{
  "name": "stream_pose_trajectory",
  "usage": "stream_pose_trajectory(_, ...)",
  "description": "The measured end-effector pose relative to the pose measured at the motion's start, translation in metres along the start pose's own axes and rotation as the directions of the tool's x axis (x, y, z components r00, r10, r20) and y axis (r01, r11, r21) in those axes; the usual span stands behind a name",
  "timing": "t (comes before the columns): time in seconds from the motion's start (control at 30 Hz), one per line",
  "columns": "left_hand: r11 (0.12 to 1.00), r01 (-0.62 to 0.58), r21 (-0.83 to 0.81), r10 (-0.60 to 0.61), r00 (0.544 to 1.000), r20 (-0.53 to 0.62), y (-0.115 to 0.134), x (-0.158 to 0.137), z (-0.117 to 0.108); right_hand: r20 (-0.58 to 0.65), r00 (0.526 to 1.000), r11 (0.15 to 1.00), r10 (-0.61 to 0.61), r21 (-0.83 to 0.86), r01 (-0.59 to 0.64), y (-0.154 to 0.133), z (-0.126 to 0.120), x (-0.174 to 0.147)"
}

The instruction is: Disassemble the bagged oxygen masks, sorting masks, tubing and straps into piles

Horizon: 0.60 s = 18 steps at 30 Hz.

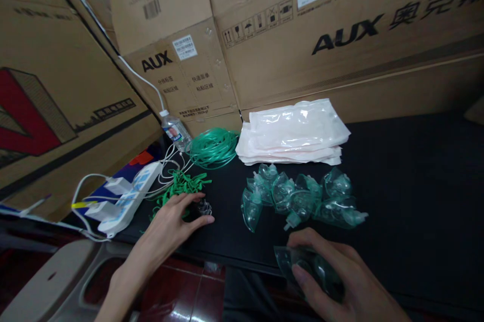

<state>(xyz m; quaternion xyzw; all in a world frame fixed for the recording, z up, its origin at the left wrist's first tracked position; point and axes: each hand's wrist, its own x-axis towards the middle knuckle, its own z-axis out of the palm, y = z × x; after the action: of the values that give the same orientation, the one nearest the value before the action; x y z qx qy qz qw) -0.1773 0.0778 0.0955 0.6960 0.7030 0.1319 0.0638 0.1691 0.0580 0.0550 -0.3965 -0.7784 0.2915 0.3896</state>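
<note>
Being held by the right hand (348,271), a mask (322,272) could be creased by squeezing; shiny pieces (204,207) are straddled by the parted left hand (174,218).

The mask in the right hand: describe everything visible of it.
The mask is see-through, green-tinted and plastic-looking, with a curved shell and a paler left edge. The right hand grips it from the right, thumb across its near side, partly hiding it. It is by the near edge of the black table; whether they touch is unclear.
</note>
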Motion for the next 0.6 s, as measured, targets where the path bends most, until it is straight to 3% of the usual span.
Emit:
stream_pose_trajectory(0.4,0.999,-0.039,-0.035,0.04,0.999,0.037,-0.004,0.002,-0.001,0.005,1.0,1.0,0.011,0.013,-0.011,-0.002,-0.001,0.002)
stream_pose_trajectory(0.6,0.99,-0.127,-0.069,0.121,0.989,-0.079,0.002,-0.009,-0.007,0.017,1.0,1.0,0.024,-0.015,-0.023,-0.003,-0.002,0.002)
